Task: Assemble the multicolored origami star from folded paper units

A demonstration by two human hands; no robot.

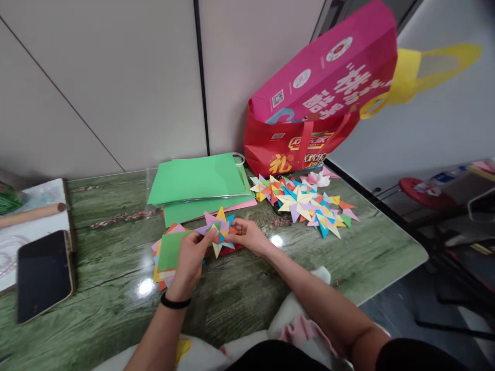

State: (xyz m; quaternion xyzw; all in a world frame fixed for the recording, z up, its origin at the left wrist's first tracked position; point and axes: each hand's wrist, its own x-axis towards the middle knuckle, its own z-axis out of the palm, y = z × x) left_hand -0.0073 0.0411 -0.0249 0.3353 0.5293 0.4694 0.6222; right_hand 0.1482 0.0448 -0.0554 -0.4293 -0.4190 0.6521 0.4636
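Between my two hands is a folded paper star (219,225) with purple, yellow, blue and orange points, raised over the table. My left hand (193,252) is closed on its left side, the thumb pressed on the star's middle. On the right edge, the fingers of my right hand (247,236) pinch one of the points. Beneath and beside my left hand lies a stack of coloured paper squares (170,251), green on top. To the right sits a pile of finished-looking paper stars (299,202) in many colours.
Green paper sheets (197,178) in a clear sleeve lie at the back of the green marbled table (116,226). Behind the stars stands a red gift bag (266,147) holding a pink one (328,67). A phone (44,275) lies at left; a red stool (423,191) is beyond the right edge.
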